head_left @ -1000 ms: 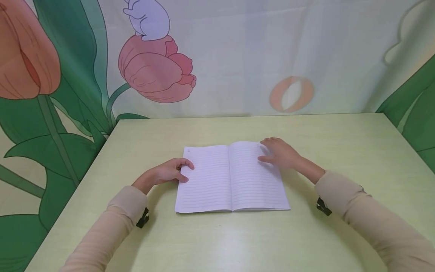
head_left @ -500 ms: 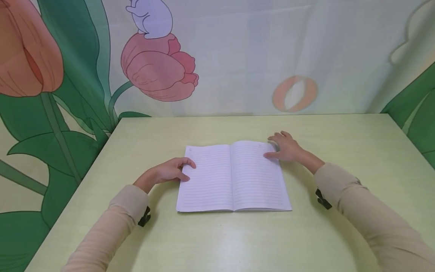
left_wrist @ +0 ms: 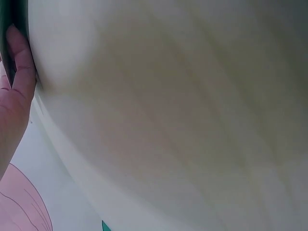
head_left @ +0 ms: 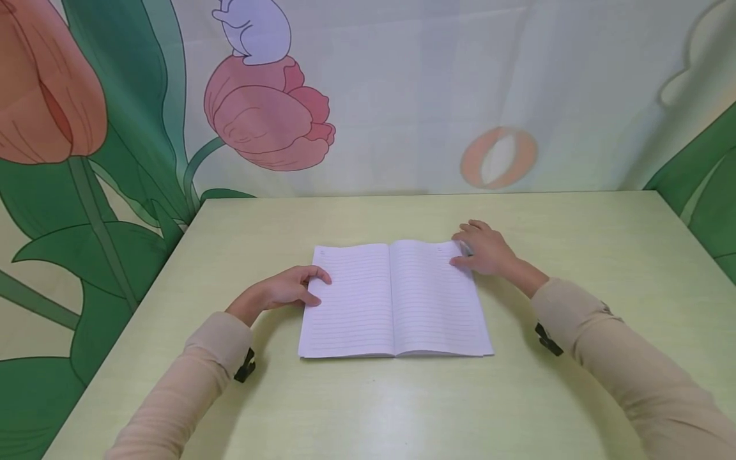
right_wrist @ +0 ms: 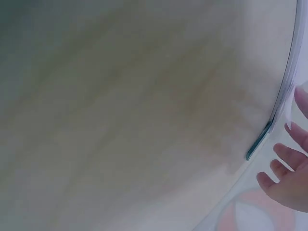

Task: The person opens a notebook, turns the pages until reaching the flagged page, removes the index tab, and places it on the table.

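An open notebook [head_left: 356,306] with lined white pages lies flat on the table. My left hand [head_left: 282,287] grips its left edge, with thumb and index finger on the page. In the left wrist view, fingers [left_wrist: 21,72] of that hand curl at the dark cover edge. At the upper right corner, my right hand [head_left: 487,249] pinches a page between thumb and index finger, its other fingers spread. The right wrist view shows these fingers [right_wrist: 288,156] beside the page corner, the dark cover [right_wrist: 260,140] lying beneath.
The pale table [head_left: 368,409] extends around the notebook on all sides. Behind its far edge hangs a cloth backdrop [head_left: 402,96] printed with tulips and leaves. A dark band piece [head_left: 244,366] shows under the left cuff, and another [head_left: 548,340] under the right.
My right hand has moved from over the right page to its upper right corner, and the page there now bends slightly. The left hand keeps its hold on the left edge.
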The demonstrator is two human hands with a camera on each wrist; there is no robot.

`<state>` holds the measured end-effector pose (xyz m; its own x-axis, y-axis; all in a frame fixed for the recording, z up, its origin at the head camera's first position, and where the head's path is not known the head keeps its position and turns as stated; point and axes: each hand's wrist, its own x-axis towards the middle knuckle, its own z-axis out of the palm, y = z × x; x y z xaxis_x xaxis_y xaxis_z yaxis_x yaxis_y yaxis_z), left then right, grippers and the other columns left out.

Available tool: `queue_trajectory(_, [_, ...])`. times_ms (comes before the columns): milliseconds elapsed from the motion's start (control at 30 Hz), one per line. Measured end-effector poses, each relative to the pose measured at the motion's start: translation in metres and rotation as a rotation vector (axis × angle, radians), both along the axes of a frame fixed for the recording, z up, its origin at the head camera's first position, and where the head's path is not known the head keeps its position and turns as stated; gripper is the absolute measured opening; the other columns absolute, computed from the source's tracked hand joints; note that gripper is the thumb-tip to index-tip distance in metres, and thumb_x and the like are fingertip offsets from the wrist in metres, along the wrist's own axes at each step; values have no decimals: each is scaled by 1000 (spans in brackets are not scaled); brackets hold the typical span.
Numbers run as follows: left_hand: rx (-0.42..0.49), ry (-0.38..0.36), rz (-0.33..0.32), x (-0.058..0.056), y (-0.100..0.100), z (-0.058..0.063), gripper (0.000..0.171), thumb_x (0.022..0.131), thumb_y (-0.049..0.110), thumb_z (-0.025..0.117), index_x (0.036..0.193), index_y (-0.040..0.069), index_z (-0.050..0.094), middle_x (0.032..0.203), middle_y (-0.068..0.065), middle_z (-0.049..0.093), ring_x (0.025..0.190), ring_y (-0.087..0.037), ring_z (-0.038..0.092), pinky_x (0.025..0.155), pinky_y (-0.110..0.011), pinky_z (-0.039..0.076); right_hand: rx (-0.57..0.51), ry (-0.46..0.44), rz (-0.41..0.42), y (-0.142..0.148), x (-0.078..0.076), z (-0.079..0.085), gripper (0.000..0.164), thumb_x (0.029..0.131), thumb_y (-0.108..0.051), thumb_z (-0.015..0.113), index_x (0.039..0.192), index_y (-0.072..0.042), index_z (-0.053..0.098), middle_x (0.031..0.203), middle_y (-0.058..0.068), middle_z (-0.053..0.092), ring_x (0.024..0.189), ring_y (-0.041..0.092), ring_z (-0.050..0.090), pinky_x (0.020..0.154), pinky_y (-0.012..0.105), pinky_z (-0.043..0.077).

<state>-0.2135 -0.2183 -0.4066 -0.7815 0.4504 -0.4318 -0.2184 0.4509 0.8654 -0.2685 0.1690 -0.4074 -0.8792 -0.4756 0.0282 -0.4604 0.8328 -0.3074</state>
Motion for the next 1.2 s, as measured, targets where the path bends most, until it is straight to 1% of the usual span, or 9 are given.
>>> queue_trajectory(100, [-2, -3, 2, 0, 0, 0, 35, 78, -14, 57, 111, -3, 49, 99, -13, 48, 85, -20, 52, 71, -25, 44, -147, -52, -77, 0, 1, 0, 36, 84, -18, 64, 110, 6, 58, 112, 25, 56, 109, 39, 45, 90, 51, 35])
queue_trajectory(200, [-1, -8, 4, -1, 1, 1, 36, 78, -14, 57, 111, -3, 49, 99, -13, 48, 85, -20, 52, 70, -26, 44, -324, -157, -179, -1, 2, 1, 30, 85, -14, 62, 106, 7, 58, 95, 20, 62, 87, 30, 56, 77, 40, 44])
queue_trajectory(333, [2, -18, 10, -1, 2, 2, 37, 77, -14, 58, 111, -3, 49, 98, -13, 48, 84, -19, 51, 69, -26, 44, -497, -326, -283, -1, 0, 1, 28, 86, -12, 59, 105, 9, 56, 80, 14, 62, 65, 18, 56, 59, 29, 46])
queue_trajectory(433, [-1, -22, 14, -1, 2, 2, 37, 77, -14, 58, 111, -3, 49, 97, -13, 48, 84, -19, 51, 69, -26, 44, -587, -456, -339, -2, 0, 0, 29, 87, -9, 57, 107, 11, 55, 74, 8, 59, 61, 13, 53, 56, 24, 45])
queue_trajectory(567, [6, -33, 15, -2, 2, 1, 39, 78, -13, 58, 113, -2, 46, 100, -13, 48, 86, -20, 51, 70, -27, 45, -652, -591, -386, -8, 3, 2, 31, 88, -10, 56, 110, 10, 52, 72, 4, 56, 61, 11, 53, 58, 23, 46])
queue_trajectory(733, [24, -38, 24, -3, 1, -1, 49, 78, -14, 57, 121, 1, 39, 105, -16, 47, 89, -23, 52, 73, -28, 45, -746, -697, -374, -17, 10, 3, 20, 88, -10, 56, 98, 8, 52, 67, 4, 58, 59, 11, 58, 57, 23, 47])
queue_trajectory(967, [-12, -43, 55, -1, 3, 1, 73, 78, -11, 59, 138, 13, 25, 116, -19, 41, 97, -26, 49, 80, -32, 43, -867, -767, -334, -37, 19, 3, 13, 88, -7, 56, 79, 1, 49, 64, 5, 59, 57, 13, 60, 54, 23, 48])
queue_trajectory(1100, [-1, -59, 50, 0, 4, 3, 72, 84, -1, 58, 142, 14, 18, 125, -20, 36, 99, -26, 50, 86, -36, 42, -896, -802, -322, -49, 24, 5, 14, 88, -7, 56, 78, 1, 50, 65, 6, 61, 59, 15, 62, 54, 24, 49])
queue_trajectory(1200, [5, -69, 49, 0, 4, 4, 64, 91, 9, 53, 143, 14, 16, 134, -19, 27, 103, -27, 48, 92, -41, 38, -906, -818, -317, -58, 26, 5, 15, 88, -7, 57, 78, 1, 50, 66, 7, 63, 60, 15, 63, 54, 25, 49])
